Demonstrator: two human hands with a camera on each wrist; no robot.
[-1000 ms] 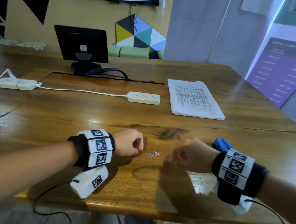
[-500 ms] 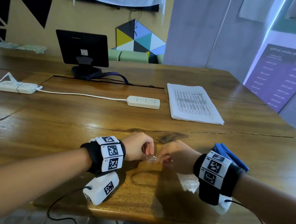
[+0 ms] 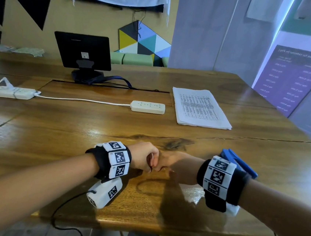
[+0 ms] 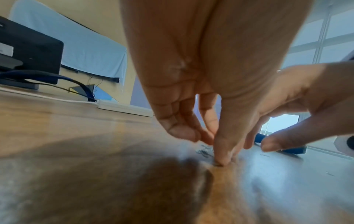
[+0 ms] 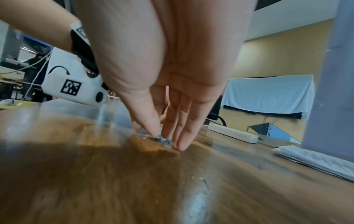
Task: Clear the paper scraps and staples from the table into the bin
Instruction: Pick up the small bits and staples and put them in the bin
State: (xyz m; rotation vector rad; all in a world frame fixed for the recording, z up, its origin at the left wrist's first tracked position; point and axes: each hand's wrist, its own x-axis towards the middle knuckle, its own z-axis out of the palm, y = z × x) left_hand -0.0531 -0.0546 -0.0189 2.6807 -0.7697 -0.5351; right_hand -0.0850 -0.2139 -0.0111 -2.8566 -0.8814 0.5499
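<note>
**Both hands closing on the staple pile**

Wooden tabletop [image 3: 53, 136] fills our view, with a monitor [image 3: 83, 51] at eleven o'clock, a power strip [image 3: 147, 107] near twelve and a stack of printed sheets [image 3: 199, 108] at one o'clock. No bin shows in any view.

We have both hands meeting near the front edge. Between them, on the wood, lies the small heap of loose staples [image 5: 162, 139]; from above it is hidden under our knuckles, but both wrist views catch it as a silvery tangle with no clear long axis. It sits directly under the fingertips of both hands, so neither is nearer.

Our left hand [image 3: 142, 158] has its fingers curled down, thumb tip pressed to the wood at the pile's edge, with the staples [image 4: 205, 150] just behind it. Our right hand [image 3: 176, 166] comes in from three o'clock, fingers nearly straight and bunched, tips touching the heap. We cannot tell whether any staples are actually pinched; the gap between thumb and fingers is narrow on both sides.

A blue stapler [image 3: 240, 163] lies just behind the right wrist. A stray staple [image 5: 205, 184] rests apart, nearer us, and would likely need a separate pick.
</note>
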